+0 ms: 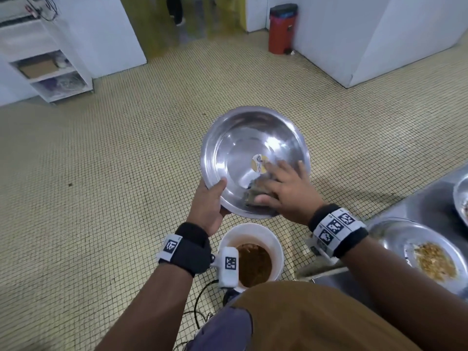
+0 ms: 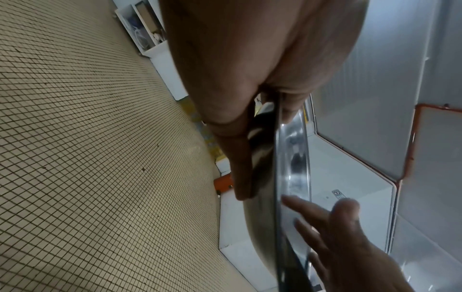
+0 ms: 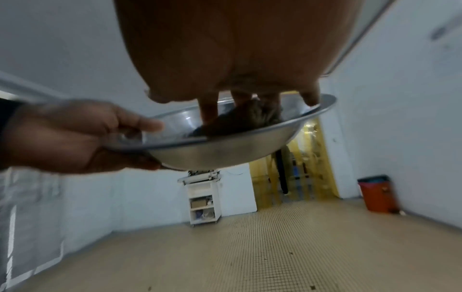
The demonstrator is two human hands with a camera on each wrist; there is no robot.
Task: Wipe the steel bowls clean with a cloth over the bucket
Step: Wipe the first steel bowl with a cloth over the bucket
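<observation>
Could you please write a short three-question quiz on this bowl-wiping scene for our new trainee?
1. True or false: the left hand grips the rim of the bowl.
2. What does the right hand press against the inside of the bowl? A) a brush B) a cloth C) nothing
3. What stands on the floor below the bowl, nearer the person?

Key
1. True: thumb inside the rim, fingers underneath.
2. B.
3. A white bucket holding brown liquid.
</observation>
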